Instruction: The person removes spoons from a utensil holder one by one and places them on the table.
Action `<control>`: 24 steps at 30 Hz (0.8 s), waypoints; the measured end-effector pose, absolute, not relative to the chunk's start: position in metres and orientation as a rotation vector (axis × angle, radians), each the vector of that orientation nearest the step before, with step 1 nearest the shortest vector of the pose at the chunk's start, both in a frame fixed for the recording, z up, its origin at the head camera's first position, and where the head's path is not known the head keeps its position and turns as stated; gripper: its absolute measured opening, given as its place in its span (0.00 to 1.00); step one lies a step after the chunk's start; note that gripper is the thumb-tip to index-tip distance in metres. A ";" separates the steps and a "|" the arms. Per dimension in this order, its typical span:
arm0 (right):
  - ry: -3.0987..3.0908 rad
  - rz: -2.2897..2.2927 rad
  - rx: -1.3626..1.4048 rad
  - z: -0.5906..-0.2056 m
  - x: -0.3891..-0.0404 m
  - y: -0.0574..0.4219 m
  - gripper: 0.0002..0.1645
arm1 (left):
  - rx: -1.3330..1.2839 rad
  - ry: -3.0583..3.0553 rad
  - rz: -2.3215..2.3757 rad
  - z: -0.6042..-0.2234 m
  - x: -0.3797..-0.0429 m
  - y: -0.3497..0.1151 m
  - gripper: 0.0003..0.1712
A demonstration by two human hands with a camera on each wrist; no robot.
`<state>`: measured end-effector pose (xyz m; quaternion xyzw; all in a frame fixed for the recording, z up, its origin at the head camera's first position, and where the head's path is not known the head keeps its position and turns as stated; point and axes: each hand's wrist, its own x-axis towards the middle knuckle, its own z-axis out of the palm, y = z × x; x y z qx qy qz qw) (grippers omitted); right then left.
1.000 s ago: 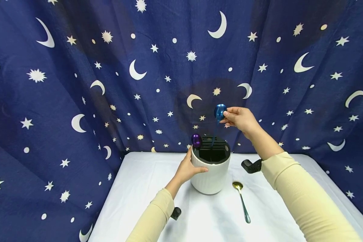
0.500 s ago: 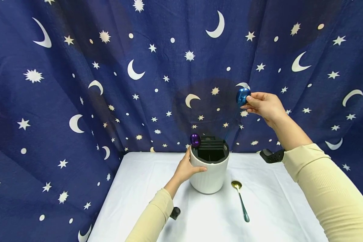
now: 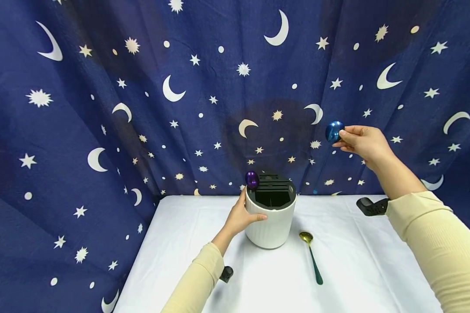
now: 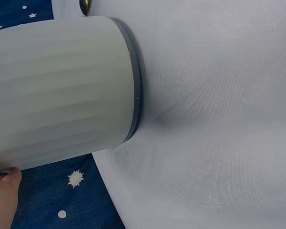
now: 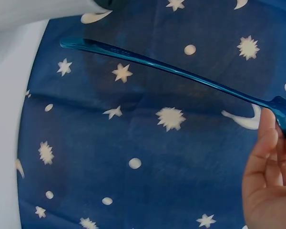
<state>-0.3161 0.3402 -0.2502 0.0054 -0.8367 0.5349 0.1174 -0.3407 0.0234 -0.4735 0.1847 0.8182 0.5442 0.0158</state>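
The star-and-moon curtain point(image 3: 203, 30) fills most of the head view, and its dark blue nearly swallows a thin blue handle, so a misjudged reach could come from simply losing sight of the tip. Below it, the white table point(image 3: 172, 256) spans the lower middle; its cloth looks soft and could ruck up if something were dragged across it.

At lower centre stands the white container point(image 3: 269, 230), upright, its black-lined mouth facing up. The left hand point(image 3: 240, 217) clasps its left side, thumb across the front and fingers round behind; a sideways tug or a slackened hold might tip it, that being the only steadying contact visible.

The right hand point(image 3: 366, 141), right of centre, pinches the blue spoon point(image 3: 333, 131) at its bowl, with the handle hanging down towards the lower left, clear of the container. The bowl looks smooth (glossy enough to mirror the light), so a pinch there could slip or let the long handle swing into the rim.

The gold-and-green spoon point(image 3: 312, 258) lies right of the container's base, where a dropped spoon might strike it. Smallest in view, the purple spoon point(image 3: 252, 180) shows only its bowl at the container's upper left; shifting left fingers could nudge it.
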 end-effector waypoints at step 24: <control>-2.618 1.505 -0.263 -0.339 -0.317 0.386 0.33 | 0.543 2.547 1.678 -0.473 -0.341 0.024 0.69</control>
